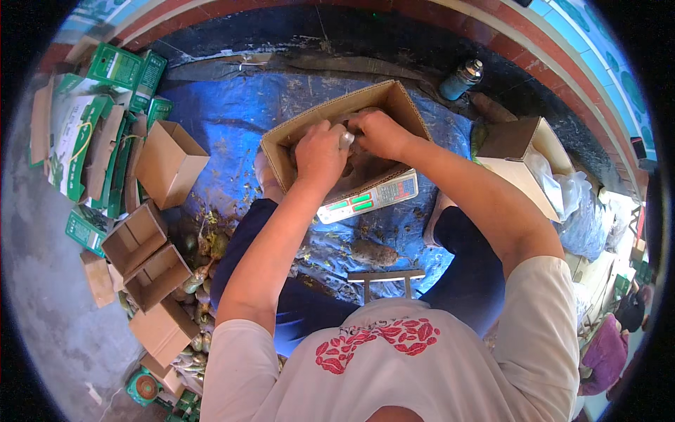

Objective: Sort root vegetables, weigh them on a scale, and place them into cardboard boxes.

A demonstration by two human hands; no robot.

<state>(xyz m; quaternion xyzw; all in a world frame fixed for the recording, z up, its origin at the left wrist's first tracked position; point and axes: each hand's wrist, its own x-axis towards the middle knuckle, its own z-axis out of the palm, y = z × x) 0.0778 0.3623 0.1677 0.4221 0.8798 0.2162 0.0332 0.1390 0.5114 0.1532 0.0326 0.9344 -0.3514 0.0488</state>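
- Head view, centre: one brown cardboard box (408,116), open-topped, set at a slant on a white scale (369,200); three green-lit display windows and a keypad are shown along the near edge of the scale.
- Clear plastic (346,139), one bunched piece, whitish; located inside the box opening, between the two hands.
- Left hand (320,153), lowered into the box; its fingers are curled inward, and the plastic is pinched at the thumb side.
- Right hand (383,135), reached into the box from the right, just beside the left; its fingers are bent downward and partly hidden, so whether anything is pinched by them cannot be told.
- Blue tarp (225,105), spread beneath the scale, marked with dirt and scraps.
- Brown lumpy object (374,253), single, laid on the tarp near a metal-framed piece (387,276).
- Bottle (462,79), blue with a silvery cap, placed near the far edge of the tarp.
- Second cardboard box (503,141), open, at right; plastic bags (580,211) are heaped beside it.
- Green cartons (112,67), several, stacked at far left; a plain brown carton (169,165) is stood next to them.
- Small open boxes (144,239), two, tilted, at left; rounded produce (197,278) is piled alongside.
- White shirt (302,394), red-printed, worn by the person.
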